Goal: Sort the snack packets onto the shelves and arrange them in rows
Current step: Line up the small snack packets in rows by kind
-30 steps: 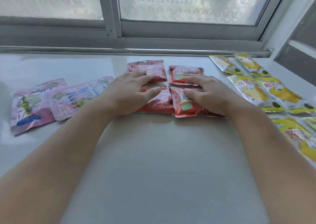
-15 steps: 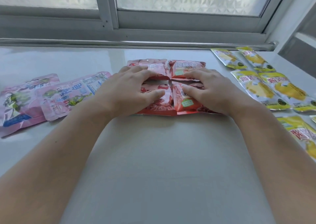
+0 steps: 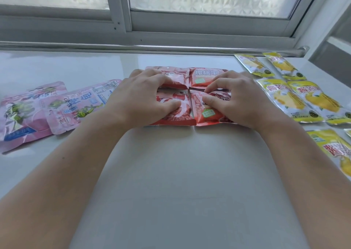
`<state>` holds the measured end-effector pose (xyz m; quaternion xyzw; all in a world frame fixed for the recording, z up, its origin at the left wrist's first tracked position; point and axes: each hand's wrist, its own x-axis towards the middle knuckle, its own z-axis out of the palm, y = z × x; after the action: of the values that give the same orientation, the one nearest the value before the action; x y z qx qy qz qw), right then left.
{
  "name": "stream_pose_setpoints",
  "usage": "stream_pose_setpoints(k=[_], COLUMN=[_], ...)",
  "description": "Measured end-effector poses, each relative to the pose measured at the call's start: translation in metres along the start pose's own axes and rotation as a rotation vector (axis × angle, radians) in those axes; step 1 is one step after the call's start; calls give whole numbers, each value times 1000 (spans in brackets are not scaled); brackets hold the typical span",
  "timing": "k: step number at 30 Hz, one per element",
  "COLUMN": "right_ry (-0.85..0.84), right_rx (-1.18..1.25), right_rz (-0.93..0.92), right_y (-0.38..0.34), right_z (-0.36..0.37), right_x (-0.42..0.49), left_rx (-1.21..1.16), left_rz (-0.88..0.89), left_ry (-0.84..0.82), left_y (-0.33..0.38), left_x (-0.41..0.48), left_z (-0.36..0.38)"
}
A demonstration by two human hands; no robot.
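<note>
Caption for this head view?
Both hands press four red packets into a block between pink and yellow ones.

— Where's your open room?
— The near half of the bench (image 3: 180, 182) is bare between your arms. Left, pink packets (image 3: 47, 108) block; right, yellow packets (image 3: 296, 96) fill that side.
— And farther back?
— A bare strip lies between the red packets (image 3: 190, 96) and the window frame (image 3: 171, 39), which closes it off.

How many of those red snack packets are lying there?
4, in a two-by-two block under the hands: far left, far right, near left, near right. Hands may hide more.
</note>
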<state>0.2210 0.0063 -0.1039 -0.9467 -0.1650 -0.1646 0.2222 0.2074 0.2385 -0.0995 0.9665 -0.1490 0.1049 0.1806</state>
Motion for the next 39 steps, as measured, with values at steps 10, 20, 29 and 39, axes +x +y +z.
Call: stream_pose_setpoints(k=[10,20,29,39], right_ry=[4,86,136,-417], right_rx=[11,18,49,-317], right_rz=[1,-21,-190,-21], right_y=[-2,-14,-133,-293], right_z=[4,1,-6,123], right_x=[3,1,-32,3], left_rx=[-8,-46,212,242], left_rz=[14,-38,-309,-287], left_ry=[-21,244,143,-26], left_y=[1,8,-82,-195], left_x=[-1,-12,-161,-159], left_z=[0,-17,-71,-117])
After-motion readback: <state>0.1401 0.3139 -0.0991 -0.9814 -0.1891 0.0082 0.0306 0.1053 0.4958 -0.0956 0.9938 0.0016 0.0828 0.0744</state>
